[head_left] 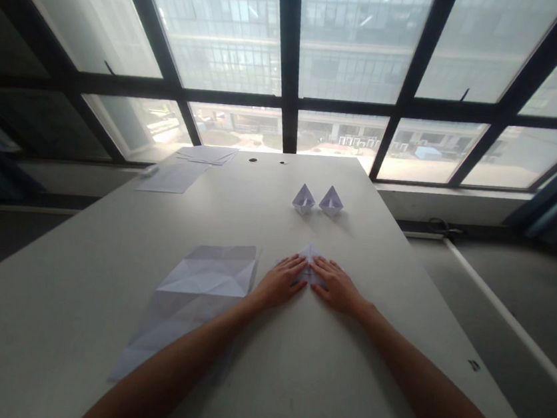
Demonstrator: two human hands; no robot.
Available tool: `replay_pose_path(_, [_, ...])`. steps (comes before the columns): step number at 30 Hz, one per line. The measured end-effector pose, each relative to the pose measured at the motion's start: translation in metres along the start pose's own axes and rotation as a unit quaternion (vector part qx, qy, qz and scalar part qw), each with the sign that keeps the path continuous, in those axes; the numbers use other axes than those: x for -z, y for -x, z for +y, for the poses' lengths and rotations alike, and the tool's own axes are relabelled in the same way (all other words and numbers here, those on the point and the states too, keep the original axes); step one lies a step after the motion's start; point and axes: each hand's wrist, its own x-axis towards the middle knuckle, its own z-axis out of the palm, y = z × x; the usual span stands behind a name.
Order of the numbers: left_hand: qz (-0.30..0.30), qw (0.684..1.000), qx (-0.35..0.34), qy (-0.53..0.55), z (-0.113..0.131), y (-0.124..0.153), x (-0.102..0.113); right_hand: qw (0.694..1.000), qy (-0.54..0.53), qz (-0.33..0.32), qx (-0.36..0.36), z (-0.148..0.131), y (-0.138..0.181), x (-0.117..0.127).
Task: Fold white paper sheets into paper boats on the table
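Note:
A small folded white paper piece (310, 258) lies on the white table (338, 390) just ahead of me. My left hand (280, 281) rests flat on its left side, fingers stretched out and pressing down. My right hand (334, 285) lies flat on its right side in the same way, so the fingertips of both hands almost meet over the paper. Most of the piece is hidden under my fingers; only its pointed top shows.
Two finished folded paper boats, one (304, 198) beside the other (332, 201), stand farther back. A creased, partly folded sheet (211, 272) lies to my left over another sheet (164, 330). More loose paper (176, 174) sits at the far left near the windows (286, 55).

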Motion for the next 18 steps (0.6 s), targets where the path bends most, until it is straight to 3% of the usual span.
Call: replay_pose_path(18, [0.046,0.999,0.012,-0.010,0.010,0.000,0.015,0.998,0.020,0.045,-0.028,-0.013,-0.002,0.013])
